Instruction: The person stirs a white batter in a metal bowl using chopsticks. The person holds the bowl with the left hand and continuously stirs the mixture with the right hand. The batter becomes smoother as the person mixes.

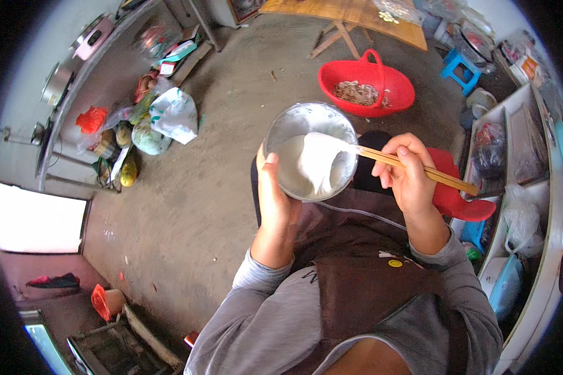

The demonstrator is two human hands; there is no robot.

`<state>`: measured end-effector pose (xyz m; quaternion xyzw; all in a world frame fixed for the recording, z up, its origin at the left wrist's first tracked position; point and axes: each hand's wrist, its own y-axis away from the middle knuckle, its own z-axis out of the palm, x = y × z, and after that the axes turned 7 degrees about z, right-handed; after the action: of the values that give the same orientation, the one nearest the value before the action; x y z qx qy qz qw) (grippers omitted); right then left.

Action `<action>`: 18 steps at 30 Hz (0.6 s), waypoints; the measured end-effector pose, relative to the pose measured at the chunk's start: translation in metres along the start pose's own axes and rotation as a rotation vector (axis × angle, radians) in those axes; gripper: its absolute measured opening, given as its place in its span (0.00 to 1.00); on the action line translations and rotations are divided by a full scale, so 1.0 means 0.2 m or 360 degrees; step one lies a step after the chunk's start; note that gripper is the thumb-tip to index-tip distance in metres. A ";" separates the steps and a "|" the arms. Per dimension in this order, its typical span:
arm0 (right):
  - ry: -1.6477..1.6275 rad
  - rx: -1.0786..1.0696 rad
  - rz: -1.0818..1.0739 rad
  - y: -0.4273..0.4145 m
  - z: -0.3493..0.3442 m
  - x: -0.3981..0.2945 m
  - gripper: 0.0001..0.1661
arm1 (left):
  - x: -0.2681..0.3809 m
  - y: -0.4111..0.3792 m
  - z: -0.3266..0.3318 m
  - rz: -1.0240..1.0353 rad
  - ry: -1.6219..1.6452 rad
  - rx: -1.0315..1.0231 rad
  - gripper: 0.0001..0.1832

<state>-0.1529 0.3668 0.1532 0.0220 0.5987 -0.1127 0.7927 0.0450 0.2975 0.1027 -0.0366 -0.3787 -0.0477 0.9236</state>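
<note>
My left hand grips the left side of a metal bowl, thumb near the rim, above my lap. White batter or dough lies inside it, with flour smeared up the wall. A pair of wooden chopsticks is in my right hand, reaching leftward over the bowl's right rim. Thick white dough clings to their far ends and hangs down in a sticky sheet into the bowl. Those chopstick tips are coated and hidden by it.
A red plastic basket with husks or peelings stands ahead, near a wooden folding table. Shelving runs along my right, behind a red plastic stool or chair. Bags and melons lie on the concrete floor at left.
</note>
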 end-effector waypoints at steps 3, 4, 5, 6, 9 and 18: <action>0.0494 -0.0047 -0.0096 0.03 -0.03 0.02 0.11 | 0.01 0.00 0.02 -0.0013 -0.0020 0.0001 0.33; 0.0817 -0.0214 -0.0363 0.03 -0.05 0.05 0.07 | 0.01 0.00 0.02 0.0013 -0.0043 0.0035 0.32; 0.1136 -0.0385 -0.0630 0.04 -0.06 0.07 0.04 | 0.01 0.01 0.04 0.0040 -0.0065 0.0070 0.32; 0.1265 -0.0482 -0.0824 0.04 -0.04 0.08 0.04 | 0.01 0.01 0.04 0.0072 -0.0095 0.0105 0.31; 0.1262 -0.0637 -0.0899 0.08 0.05 0.12 0.07 | 0.01 0.01 0.08 0.0161 -0.0215 0.0124 0.30; -0.0318 -0.0069 0.0135 0.02 0.00 0.04 0.14 | -0.05 0.02 0.04 -0.0193 -0.0009 0.0002 0.30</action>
<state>-0.1496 0.3693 0.1452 0.0189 0.5176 -0.0676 0.8528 0.0329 0.3033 0.1023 -0.0133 -0.3829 -0.1033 0.9179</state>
